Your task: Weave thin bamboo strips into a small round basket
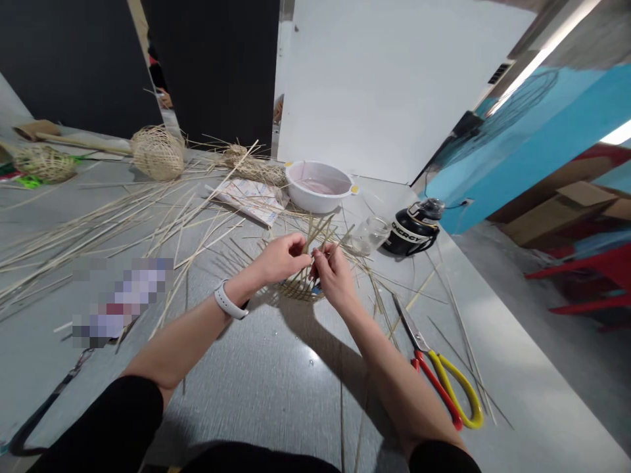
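A partly woven bamboo basket [302,290] rests on the grey table in front of me, its loose strips standing up and spreading outward. My left hand [286,257] pinches bamboo strips at the basket's upper edge. Close beside it, my right hand [333,272] also has its thumb and fingers closed on strips there. The fingertips of both hands nearly meet above the basket. Something white and blue shows inside the weave, mostly hidden by my hands. A white band circles my left wrist.
Scissors [428,358] with red and yellow handles lie at right. Behind stand a white basin [319,188], a clear jar [372,234] and a black bottle [412,228]. Loose strips [123,220] cover the left side, near a woven ball-shaped basket [158,153] and a packet [251,199].
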{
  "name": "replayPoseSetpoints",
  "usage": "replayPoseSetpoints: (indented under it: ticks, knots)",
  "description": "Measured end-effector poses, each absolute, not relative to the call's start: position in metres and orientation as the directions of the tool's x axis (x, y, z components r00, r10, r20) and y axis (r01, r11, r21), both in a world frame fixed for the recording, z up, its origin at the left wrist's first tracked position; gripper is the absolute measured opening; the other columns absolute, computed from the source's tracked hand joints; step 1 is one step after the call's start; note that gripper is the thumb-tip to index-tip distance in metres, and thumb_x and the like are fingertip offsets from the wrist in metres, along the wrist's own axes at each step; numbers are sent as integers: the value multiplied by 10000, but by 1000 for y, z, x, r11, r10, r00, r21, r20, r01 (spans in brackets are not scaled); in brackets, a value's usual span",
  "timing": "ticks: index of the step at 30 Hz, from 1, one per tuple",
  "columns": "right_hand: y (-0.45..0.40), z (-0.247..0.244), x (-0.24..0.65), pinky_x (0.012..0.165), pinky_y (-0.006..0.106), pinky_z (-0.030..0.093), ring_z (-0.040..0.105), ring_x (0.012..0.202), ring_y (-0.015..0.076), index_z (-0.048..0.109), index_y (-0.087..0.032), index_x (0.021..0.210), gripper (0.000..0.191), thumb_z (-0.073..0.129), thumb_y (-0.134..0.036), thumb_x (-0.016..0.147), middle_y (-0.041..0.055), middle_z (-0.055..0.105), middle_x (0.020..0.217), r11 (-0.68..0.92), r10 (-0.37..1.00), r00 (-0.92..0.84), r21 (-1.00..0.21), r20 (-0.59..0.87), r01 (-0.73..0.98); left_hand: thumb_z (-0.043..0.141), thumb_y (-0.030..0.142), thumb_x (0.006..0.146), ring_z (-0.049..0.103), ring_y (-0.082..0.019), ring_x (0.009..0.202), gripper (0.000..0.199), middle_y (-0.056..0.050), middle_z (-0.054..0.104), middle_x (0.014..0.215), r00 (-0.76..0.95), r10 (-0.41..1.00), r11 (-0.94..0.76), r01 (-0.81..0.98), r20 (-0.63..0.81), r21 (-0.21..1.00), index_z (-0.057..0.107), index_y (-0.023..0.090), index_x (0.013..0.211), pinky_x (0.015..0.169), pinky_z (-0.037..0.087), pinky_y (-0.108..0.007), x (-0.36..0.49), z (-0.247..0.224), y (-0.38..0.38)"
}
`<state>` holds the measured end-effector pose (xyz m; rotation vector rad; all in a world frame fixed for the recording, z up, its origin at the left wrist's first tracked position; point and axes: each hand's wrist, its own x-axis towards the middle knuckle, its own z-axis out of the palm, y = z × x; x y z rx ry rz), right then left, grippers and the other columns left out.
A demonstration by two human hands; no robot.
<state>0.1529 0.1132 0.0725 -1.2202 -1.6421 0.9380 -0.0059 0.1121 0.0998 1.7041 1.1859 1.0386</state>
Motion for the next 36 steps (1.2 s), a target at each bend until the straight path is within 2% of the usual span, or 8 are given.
replayPoseSetpoints:
  ticks: [3, 7, 12, 19, 24, 29, 32, 36]
  knots:
    - [115, 71, 155, 523, 300, 380, 510, 521, 160, 406, -256, 814, 223, 514, -427, 908, -46, 548, 574, 219, 971, -159, -927, 177, 306, 586, 202, 718, 525, -132, 734, 63, 28, 571, 730, 296, 937, -276, 297, 187, 914, 530, 174, 721, 731, 416, -274, -4, 100, 109]
    - [116, 72, 157, 523, 297, 377, 520, 530, 162, 391, -260, 817, 256, 528, -458, 903, -42, 565, 587, 215, 972, -150, -935, 179, 280, 624, 191, 712, 546, -116, 694, 91, 27, 586, 729, 349, 931, -185, 212, 102, 960, 558, 161, 767, 683, 420, -256, -8, 102, 111]
    - [117, 74, 159, 537, 294, 389, 530, 538, 155, 396, -253, 814, 266, 518, -465, 919, -36, 575, 602, 242, 969, -130, -922, 212, 303, 647, 176, 740, 594, -111, 664, 114, 13, 629, 723, 304, 953, -48, 156, -2, 987, 555, 153, 803, 653, 435, -247, -9, 100, 114]
    - [119, 85, 168, 574, 271, 440, 564, 598, 130, 605, -188, 826, 426, 551, -608, 872, 20, 653, 697, 152, 947, -311, -964, 79, 219, 692, 160, 771, 567, -91, 567, 200, 52, 590, 622, 244, 970, -40, 181, -6, 983, 493, 174, 774, 560, 393, -221, -13, 99, 117]
    - [118, 94, 174, 641, 283, 484, 587, 679, 139, 686, -179, 831, 357, 601, -525, 861, 38, 679, 793, 174, 937, -336, -963, 97, 206, 665, 74, 795, 641, -91, 608, 198, 36, 642, 645, 242, 970, 12, 95, -34, 995, 488, 163, 797, 622, 462, -217, -15, 101, 120]
    - [123, 94, 185, 720, 298, 485, 595, 784, 161, 719, -195, 912, 274, 633, -452, 870, 31, 677, 845, 302, 840, -523, -925, 144, 231, 650, 32, 805, 668, -93, 616, 192, 23, 666, 645, 268, 961, 64, 13, -65, 998, 498, 149, 794, 658, 496, -222, -14, 97, 122]
    - [127, 91, 189, 661, 282, 451, 552, 728, 149, 699, -175, 860, 268, 641, -437, 862, 23, 637, 777, 319, 847, -511, -911, 150, 262, 660, 25, 798, 655, -88, 606, 194, 23, 669, 648, 263, 963, 62, 5, -61, 998, 508, 144, 808, 636, 480, -211, -14, 97, 122]
    - [129, 87, 186, 578, 262, 373, 459, 641, 123, 619, -173, 719, 280, 649, -423, 842, -8, 537, 672, 325, 878, -446, -900, 172, 292, 679, 36, 788, 622, -83, 584, 189, 45, 643, 620, 268, 959, 91, 0, -88, 996, 583, 123, 926, 627, 460, -211, -14, 97, 123]
